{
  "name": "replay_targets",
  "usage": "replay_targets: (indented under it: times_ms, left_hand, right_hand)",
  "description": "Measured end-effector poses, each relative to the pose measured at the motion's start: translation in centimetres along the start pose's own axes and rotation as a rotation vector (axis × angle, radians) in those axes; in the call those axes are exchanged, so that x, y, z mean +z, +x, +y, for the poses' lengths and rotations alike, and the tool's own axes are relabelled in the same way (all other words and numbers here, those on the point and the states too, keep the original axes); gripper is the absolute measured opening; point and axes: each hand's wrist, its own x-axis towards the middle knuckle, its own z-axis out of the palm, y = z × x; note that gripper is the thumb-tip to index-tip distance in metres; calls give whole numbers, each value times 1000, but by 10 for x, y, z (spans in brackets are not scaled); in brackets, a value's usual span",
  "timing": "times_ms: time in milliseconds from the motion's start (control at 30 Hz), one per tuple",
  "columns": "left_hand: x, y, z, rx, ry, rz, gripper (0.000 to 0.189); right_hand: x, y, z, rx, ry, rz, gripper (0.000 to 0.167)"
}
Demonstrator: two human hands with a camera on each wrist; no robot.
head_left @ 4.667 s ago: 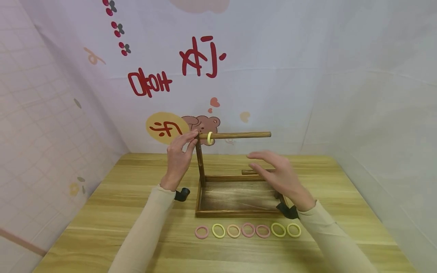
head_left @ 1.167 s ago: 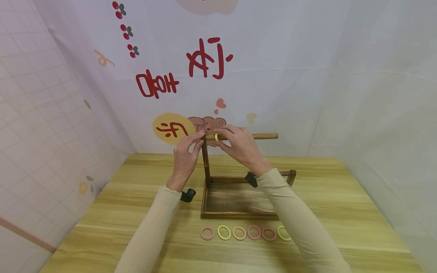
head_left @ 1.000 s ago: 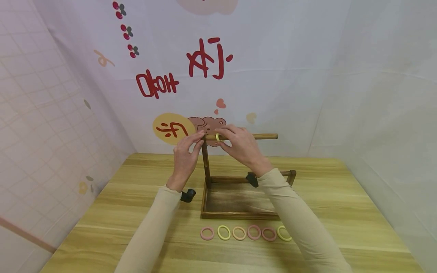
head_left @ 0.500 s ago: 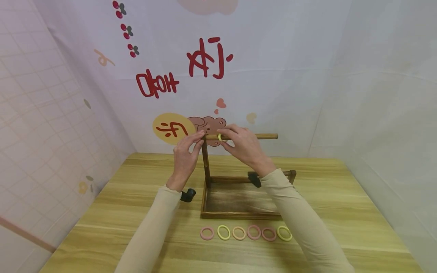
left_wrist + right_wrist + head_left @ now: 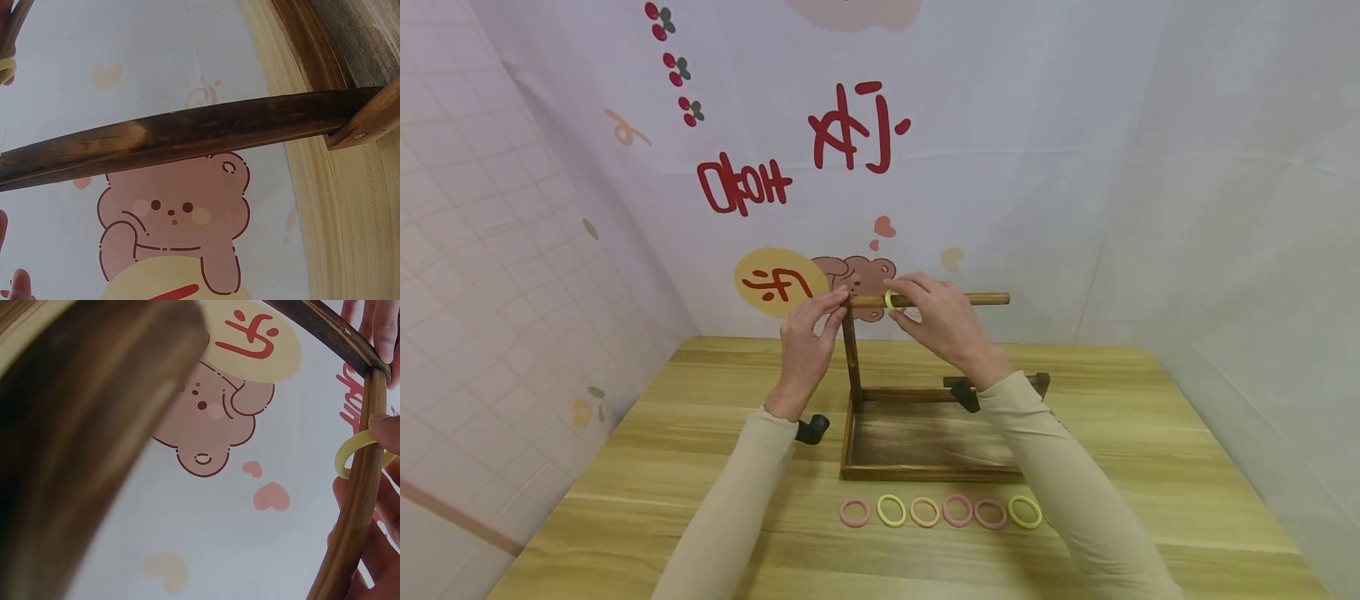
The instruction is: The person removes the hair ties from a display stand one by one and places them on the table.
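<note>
A dark wooden stand has an upright post (image 5: 852, 354) and a horizontal rod (image 5: 988, 298) reaching right from its top. My left hand (image 5: 805, 350) holds the corner where post and rod meet, thumb and fingers pinching it. A pale yellow ring (image 5: 889, 299) encircles the rod, a short way right of that corner. Thumb and fingertips of my right hand (image 5: 943, 321) pinch this ring; the right wrist view shows the ring (image 5: 345, 453) tilted around the rod (image 5: 356, 519). In the left wrist view the post (image 5: 187, 134) crosses the frame, and the ring (image 5: 7, 65) shows at the edge.
The stand's shallow tray base (image 5: 925, 473) rests on the wood-grain table (image 5: 700, 467). In front lie a row of pink, yellow and orange rings, including a pink ring (image 5: 854, 512) and a yellow ring (image 5: 1025, 512). A lower bar (image 5: 955, 382) sits right, partly behind my right wrist.
My right hand, apart from the stand at first, has come to the yellow ring and pinched it. Over the last second, ring and hand slid right along the rod. The left hand stayed at the corner.
</note>
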Motion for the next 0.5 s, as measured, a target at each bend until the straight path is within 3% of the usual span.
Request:
replay_targets:
  times_ms: [500]
  left_hand:
    - [0, -1, 0, -4, 11, -5, 26]
  right_hand:
    - [-6, -6, 2, 34, -5, 18, 45]
